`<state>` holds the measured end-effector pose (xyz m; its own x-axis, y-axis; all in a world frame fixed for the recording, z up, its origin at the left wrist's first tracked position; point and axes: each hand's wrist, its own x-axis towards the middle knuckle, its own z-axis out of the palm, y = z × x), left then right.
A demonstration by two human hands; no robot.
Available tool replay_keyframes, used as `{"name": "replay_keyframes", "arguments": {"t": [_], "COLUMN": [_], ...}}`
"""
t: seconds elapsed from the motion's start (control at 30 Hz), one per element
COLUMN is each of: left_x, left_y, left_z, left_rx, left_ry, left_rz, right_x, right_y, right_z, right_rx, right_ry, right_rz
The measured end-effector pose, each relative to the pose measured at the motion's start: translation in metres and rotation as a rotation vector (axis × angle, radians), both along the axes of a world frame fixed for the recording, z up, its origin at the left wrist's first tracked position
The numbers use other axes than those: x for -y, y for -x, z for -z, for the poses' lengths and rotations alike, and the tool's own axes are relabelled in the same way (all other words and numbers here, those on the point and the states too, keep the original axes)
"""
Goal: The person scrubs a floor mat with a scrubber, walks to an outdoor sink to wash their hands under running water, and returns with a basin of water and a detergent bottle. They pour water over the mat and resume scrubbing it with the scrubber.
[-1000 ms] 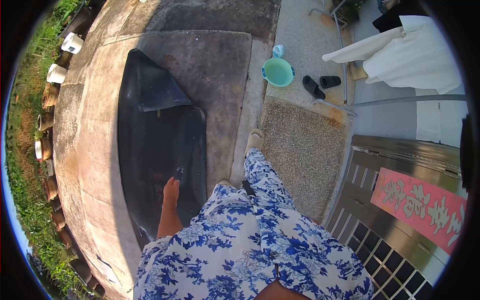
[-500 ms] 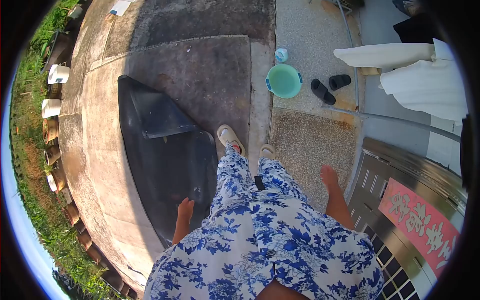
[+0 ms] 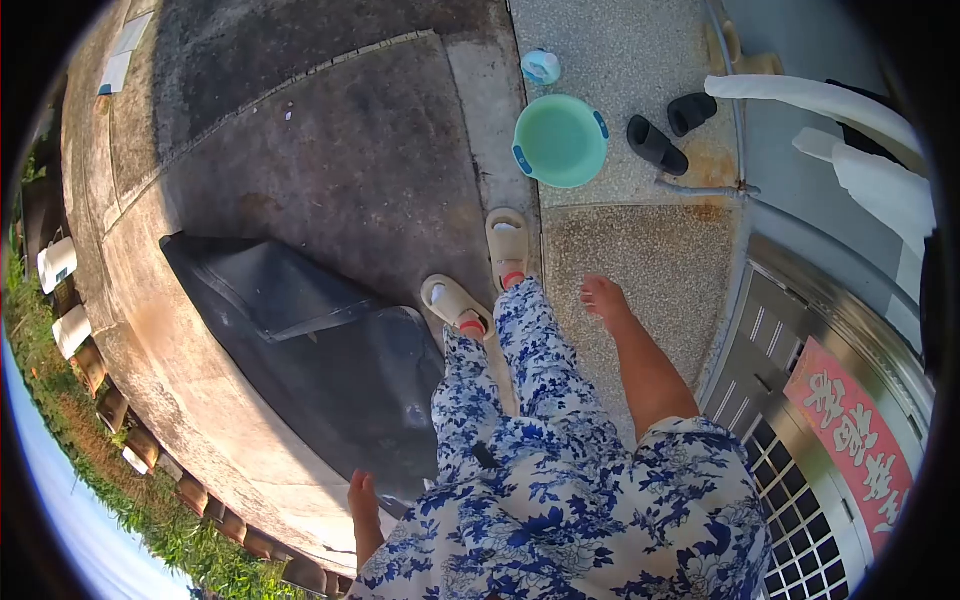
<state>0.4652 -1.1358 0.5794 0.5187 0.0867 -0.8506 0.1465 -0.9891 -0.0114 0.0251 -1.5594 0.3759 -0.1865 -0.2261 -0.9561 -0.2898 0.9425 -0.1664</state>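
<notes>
My right hand [image 3: 603, 297] hangs forward over the speckled concrete, with nothing in it and its loosely bent fingers a little apart. Low on the other side, my left hand [image 3: 364, 494] is beside a large black mat [image 3: 350, 385], above its edge, and also holds nothing; its fingers look relaxed and slightly apart. One corner of the mat is folded over. Ahead of my feet, a light green basin [image 3: 562, 142] with blue handles stands on the paving. Close behind it is a small white and turquoise container or pack [image 3: 541, 67] whose kind I cannot make out.
Black slippers [image 3: 657, 146] lie right of the basin, near a metal pipe [image 3: 740, 150] and hanging white cloth [image 3: 885, 185]. A metal door [image 3: 755, 350] with a pink sign [image 3: 850, 430] is on the right. Pots and white buckets [image 3: 70, 330] line the grass at left.
I have stepped forward, so the basin and slippers appear nearer. My right foot is now ahead. My right arm has swung forward and inward, while my left hand has moved back.
</notes>
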Motion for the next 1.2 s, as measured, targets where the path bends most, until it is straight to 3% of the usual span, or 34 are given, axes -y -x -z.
{"name": "replay_keyframes", "arguments": {"t": [0.07,0.13,0.2,0.23,0.27,0.33,0.37,0.43,0.53,0.63,0.73,0.8,0.87,1.03,1.1,1.2], "left_x": [-0.045,-0.039,-0.023,-0.04,-0.043,-0.045,-0.01,0.028,0.038,0.025,0.073,0.097,0.101,0.202,0.257,0.324], "left_y": [0.016,0.036,0.038,0.041,0.044,0.052,0.06,0.072,0.072,0.068,0.065,0.067,0.055,0.062,0.068,0.078], "left_z": [0.008,0.005,0.013,0.027,0.037,0.045,0.053,0.066,0.077,0.08,0.087,0.092,0.101,0.122,0.121,0.094], "left_rx": [0.023,-0.084,-0.462,-0.365,-0.378,-0.287,-0.259,-0.257,-0.284,-0.374,-0.308,-0.162,-0.218,-0.182,-0.229,-0.311], "left_ry": [-0.093,-0.21,-0.162,-0.303,-0.318,-0.221,-0.301,-0.34,-0.383,-0.266,-0.346,-0.233,-0.176,0.197,0.35,0.518], "left_rz": [0.013,0.555,1.126,0.704,0.702,0.027,-0.209,-0.242,-0.275,-0.041,-0.163,-0.139,-0.093,-0.175,-0.247,-0.399], "right_x": [0.022,0.045,0.072,0.085,0.094,0.118,0.124,0.13,0.131,0.118,0.098,0.086,0.073,0.063,0.062,0.068], "right_y": [-0.01,-0.022,-0.038,-0.041,-0.044,-0.055,-0.055,-0.055,-0.055,-0.049,-0.047,-0.047,-0.049,-0.07,-0.076,-0.098], "right_z": [0.062,0.123,0.174,0.202,0.23,0.263,0.281,0.309,0.327,0.322,0.297,0.267,0.234,0.116,0.066,-0.016], "right_rx": [0.069,0.087,0.076,0.09,0.103,0.072,0.059,0.209,0.192,0.211,0.12,0.091,0.106,0.15,0.192,0.191], "right_ry": [-0.013,0.016,0.101,0.112,0.126,0.142,0.126,0.258,0.245,0.299,0.326,0.332,0.355,0.386,0.287,0.198], "right_rz": [0.152,0.306,0.487,0.609,0.733,0.925,0.924,1.164,1.267,1.156,1.069,0.958,0.867,0.6,0.375,0.11]}}
